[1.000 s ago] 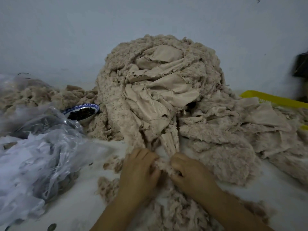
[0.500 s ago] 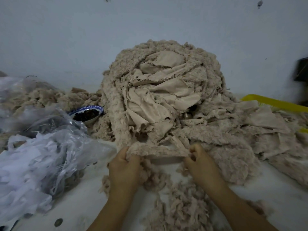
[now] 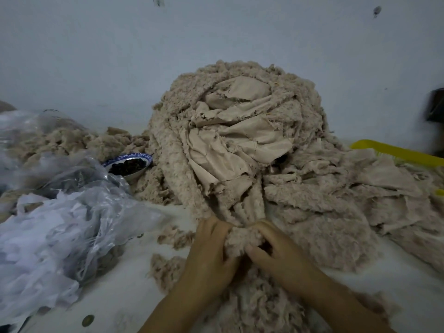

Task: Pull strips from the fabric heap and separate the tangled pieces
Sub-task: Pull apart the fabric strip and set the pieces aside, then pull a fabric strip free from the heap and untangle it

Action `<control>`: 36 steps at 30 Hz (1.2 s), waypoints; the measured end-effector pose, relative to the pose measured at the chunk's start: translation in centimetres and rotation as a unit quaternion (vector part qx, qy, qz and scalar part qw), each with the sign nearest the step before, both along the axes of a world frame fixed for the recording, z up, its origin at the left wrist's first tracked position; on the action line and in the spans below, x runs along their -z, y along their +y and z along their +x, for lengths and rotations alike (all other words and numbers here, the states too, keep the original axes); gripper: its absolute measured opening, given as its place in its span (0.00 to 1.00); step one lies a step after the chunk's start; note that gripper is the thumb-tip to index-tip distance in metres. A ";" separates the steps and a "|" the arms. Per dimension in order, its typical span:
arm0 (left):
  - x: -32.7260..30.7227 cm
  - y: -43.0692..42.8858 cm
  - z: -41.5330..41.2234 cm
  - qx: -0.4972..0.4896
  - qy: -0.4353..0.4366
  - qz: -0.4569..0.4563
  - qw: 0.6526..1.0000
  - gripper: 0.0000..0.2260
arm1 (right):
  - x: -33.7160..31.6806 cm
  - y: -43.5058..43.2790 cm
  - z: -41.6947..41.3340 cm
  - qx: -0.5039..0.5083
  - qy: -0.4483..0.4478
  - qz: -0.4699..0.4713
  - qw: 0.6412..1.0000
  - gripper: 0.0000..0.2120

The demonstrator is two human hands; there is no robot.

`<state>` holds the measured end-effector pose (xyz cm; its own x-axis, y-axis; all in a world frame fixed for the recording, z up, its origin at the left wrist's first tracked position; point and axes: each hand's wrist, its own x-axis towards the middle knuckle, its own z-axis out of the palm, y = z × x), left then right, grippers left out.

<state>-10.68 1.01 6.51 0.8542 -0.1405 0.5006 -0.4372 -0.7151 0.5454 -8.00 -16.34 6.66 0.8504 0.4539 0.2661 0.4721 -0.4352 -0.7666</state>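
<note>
Fluffy beige fabric strip (image 3: 249,207): at the near foot of the tall heap of beige fleece and flat lining scraps (image 3: 240,131), long axis running from the heap straight toward the person, near end bunched into a wad between the hands. Left hand (image 3: 211,251) has its fingers curled over the left side of the wad; right hand (image 3: 276,253) grips the right side with bent fingers. The two hands are just beside each other, almost touching.

Vs half a second ago: the strip was then stretched crosswise between hands held well apart; now the hands are together and the strip is gathered up, pointing toward the person.

Loose beige fluff tufts (image 3: 175,236) lie on the white desk (image 3: 134,292) left of the hands, with more fluff under the forearms. Further left sits a clear plastic bag of white scraps (image 3: 60,227). Behind it is a blue-and-white patterned bowl of dark pieces (image 3: 128,162), touching the heap; the rim pattern is too blurred to read. A yellow plastic rim (image 3: 394,152) sits at far right behind the spread scraps. A small round coin-like disc (image 3: 87,320) is on the desk's near left.
</note>
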 end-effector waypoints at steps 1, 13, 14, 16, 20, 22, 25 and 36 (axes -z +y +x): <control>0.3 0.4 0.1 -0.002 0.002 -0.002 1.000 0.12 | -0.1 -0.2 0.1 0.014 -0.029 -0.005 0.999 0.18; -0.5 3.8 1.5 -0.140 0.011 0.008 0.990 0.22 | -0.6 -3.0 2.4 0.229 -0.135 0.054 0.963 0.15; -0.6 3.9 1.6 -0.139 0.015 0.011 0.990 0.21 | -0.5 -3.2 2.6 0.239 -0.119 0.060 0.962 0.14; -0.8 3.7 1.6 -0.133 0.023 -0.024 0.991 0.20 | -0.4 -3.2 2.7 0.254 -0.085 0.070 0.961 0.15; -1.1 3.3 0.9 -0.077 0.110 -0.156 0.978 0.20 | -0.4 -2.9 2.1 0.257 -0.051 0.086 0.961 0.11; -1.0 3.0 0.4 -0.060 0.132 -0.150 0.978 0.15 | -0.6 -2.7 1.8 0.260 -0.038 0.093 0.960 0.07; -1.4 2.2 0.0 -0.058 0.116 -0.168 0.977 0.02 | -1.2 -1.7 0.6 0.243 -0.092 0.113 0.959 0.15; -0.1 -1.4 -0.8 0.061 -0.071 0.087 0.992 0.08 | 0.0 0.7 1.0 0.100 0.297 0.338 0.888 0.27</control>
